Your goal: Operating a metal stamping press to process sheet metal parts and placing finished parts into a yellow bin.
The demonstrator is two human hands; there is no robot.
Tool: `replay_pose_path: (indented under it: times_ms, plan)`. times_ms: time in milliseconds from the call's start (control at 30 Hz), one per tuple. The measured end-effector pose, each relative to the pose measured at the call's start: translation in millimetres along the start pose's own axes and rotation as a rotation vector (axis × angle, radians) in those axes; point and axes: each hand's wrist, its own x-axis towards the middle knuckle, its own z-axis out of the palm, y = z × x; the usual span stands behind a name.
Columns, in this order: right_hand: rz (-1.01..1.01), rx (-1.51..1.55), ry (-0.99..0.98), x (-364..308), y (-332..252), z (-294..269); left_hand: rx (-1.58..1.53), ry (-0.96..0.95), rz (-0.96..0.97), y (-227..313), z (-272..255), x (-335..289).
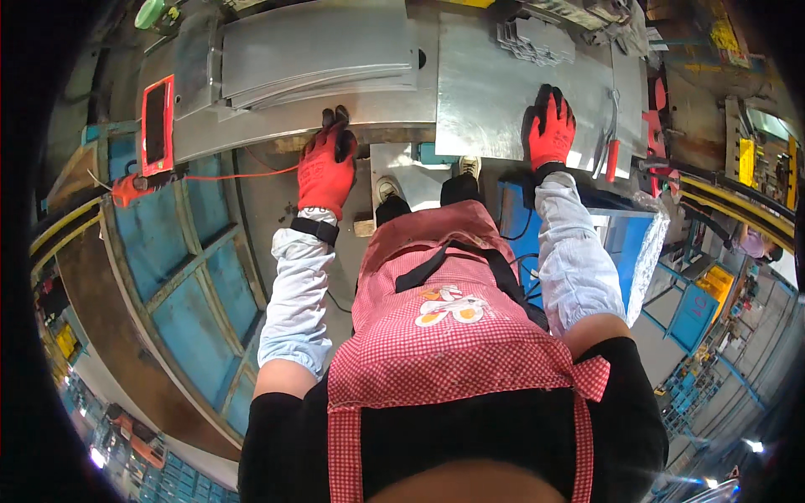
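Both hands wear red work gloves with black fingertips. My left hand [324,174] is at the front edge of the left worktable [386,109], its fingers reaching onto the edge and holding nothing visible. Beyond it lies a stack of flat grey metal sheets [319,50]. My right hand [551,134] rests with fingers stretched out on a bare metal plate [478,92] on the right. To its right lies a tool with a red handle [613,159] and a thin metal shaft. Past my right hand, small cut metal pieces [537,40] sit in a pile.
A phone-like black screen in a red frame [157,126] lies at the left table end. An orange cable [239,176] runs below the edge toward my left hand. A blue panelled frame [180,260] stands at lower left, a blue cabinet [625,243] at right.
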Motion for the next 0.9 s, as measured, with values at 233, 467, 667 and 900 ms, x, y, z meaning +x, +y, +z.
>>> replay_pose_path:
  times_ms: [233, 467, 667, 900]
  plan:
    - [0.029, 0.004, -0.007, -2.4, 1.8, 1.0, 0.026, 0.031, 0.028, 1.7, 3.5, -1.5]
    - [0.016, 0.021, 0.002, -0.1, -1.3, -3.0, 0.009, 0.028, 0.049, 6.6, 1.0, -1.1]
    - [0.040, 0.022, 0.008, 1.9, -2.9, -5.0, 0.007, 0.058, 0.064, 3.5, 1.4, -1.7]
    - [0.023, 0.028, 0.045, -2.8, -0.8, -6.6, -0.058, -0.010, -0.112, 4.2, 5.8, -2.1]
